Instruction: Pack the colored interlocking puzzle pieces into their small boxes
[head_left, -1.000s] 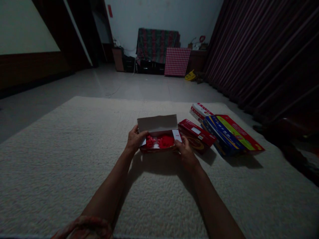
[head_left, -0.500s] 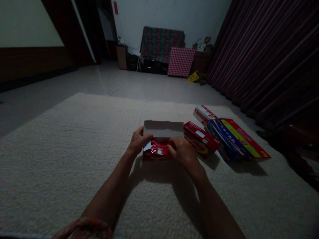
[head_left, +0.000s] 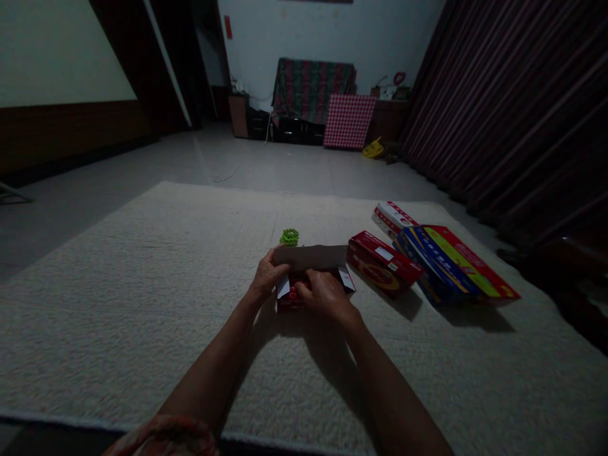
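Note:
An opened red box [head_left: 287, 304] rests on the pale quilted mat, its lid flap [head_left: 311, 256] raised at the far side and a white side flap at each end. My left hand [head_left: 270, 273] grips the box's left end, thumb at the flap. Fingers of my right hand [head_left: 327, 292] reach inside over red contents; the fingertips are partly hidden, so whether they hold anything cannot be made out. Just behind the lid lies a bumpy green object [head_left: 289, 237].
Right of the opened box lie a closed dark red box [head_left: 384, 263], a blue box [head_left: 434, 266], a red and yellow box [head_left: 475, 263] and a white and red box [head_left: 392, 218]. The mat [head_left: 142, 285] spreads around. A purple curtain [head_left: 484, 107] hangs at the right.
My right hand has moved left inside the box, uncovering the right side flap. The lid flap leans lower, and the green object now shows behind it. The view has tilted up slightly.

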`<state>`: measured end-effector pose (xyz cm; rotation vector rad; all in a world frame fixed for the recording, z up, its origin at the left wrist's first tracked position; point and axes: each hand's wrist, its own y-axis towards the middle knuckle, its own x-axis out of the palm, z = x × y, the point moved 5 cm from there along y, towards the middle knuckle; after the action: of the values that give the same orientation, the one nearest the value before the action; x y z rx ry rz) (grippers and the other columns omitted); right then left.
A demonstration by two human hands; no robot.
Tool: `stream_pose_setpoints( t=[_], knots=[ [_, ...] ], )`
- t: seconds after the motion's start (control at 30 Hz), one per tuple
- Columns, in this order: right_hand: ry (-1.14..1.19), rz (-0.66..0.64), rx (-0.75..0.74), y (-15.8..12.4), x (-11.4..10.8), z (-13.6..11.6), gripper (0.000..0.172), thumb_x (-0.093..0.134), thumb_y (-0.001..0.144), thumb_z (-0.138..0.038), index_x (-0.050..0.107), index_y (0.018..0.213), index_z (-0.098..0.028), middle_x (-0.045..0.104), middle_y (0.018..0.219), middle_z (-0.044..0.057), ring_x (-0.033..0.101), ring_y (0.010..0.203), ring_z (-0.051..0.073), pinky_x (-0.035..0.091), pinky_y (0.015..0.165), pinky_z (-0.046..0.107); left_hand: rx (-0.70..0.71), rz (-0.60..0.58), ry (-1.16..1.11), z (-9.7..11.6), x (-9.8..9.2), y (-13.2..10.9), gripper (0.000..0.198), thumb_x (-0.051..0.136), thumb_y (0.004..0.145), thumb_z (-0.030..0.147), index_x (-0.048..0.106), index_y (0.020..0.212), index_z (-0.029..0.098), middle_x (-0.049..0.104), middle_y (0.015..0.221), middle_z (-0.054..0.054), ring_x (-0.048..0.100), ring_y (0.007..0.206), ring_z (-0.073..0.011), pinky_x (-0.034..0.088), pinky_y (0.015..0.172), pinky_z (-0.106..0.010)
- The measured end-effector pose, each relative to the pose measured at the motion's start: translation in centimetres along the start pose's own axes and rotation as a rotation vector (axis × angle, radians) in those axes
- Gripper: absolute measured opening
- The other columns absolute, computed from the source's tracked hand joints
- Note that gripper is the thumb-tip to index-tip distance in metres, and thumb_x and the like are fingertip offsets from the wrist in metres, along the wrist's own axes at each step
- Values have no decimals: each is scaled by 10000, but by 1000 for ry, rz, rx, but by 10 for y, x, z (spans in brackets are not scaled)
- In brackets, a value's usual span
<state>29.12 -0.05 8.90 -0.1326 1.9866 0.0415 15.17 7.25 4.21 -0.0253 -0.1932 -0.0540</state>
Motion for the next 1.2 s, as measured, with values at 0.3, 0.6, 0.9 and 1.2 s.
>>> stream_pose_setpoints(
  t=[0.3,0.6,0.9,1.2],
  knots=[
    [-28,-13,-1,1,2,-17,265,522,911,-341,706,987,-166,748,975,147,691,911,262,438,747,323,-66,79,-4,-18,-8,9,763,698,660,288,484,1373,120,636,674,32,570,510,-116,455,505,-216],
    [41,468,7,-16,-36,37,427,566,873,-318,602,1247,-115,625,1256,195,559,1168,324,418,1004,444,-4,25,38,-14,-13,7,825,663,716,286,400,1481,127,511,566,91,425,403,-67,324,400,-178],
    [136,420,98,-9,-10,79,500,428,902,-323,527,1341,-106,623,1277,205,595,1172,299,445,1002,422,21,-59,100,-7,-10,-1,552,765,659,358,642,1156,149,730,863,-43,669,733,-175,514,626,-245],
    [425,498,205,-4,-29,96,474,444,835,-348,652,1183,-102,729,1055,174,665,968,296,484,904,426,-249,-69,59,-12,-15,-3,293,795,553,356,676,690,125,659,555,-46,569,441,-147,428,426,-243]
  ],
)
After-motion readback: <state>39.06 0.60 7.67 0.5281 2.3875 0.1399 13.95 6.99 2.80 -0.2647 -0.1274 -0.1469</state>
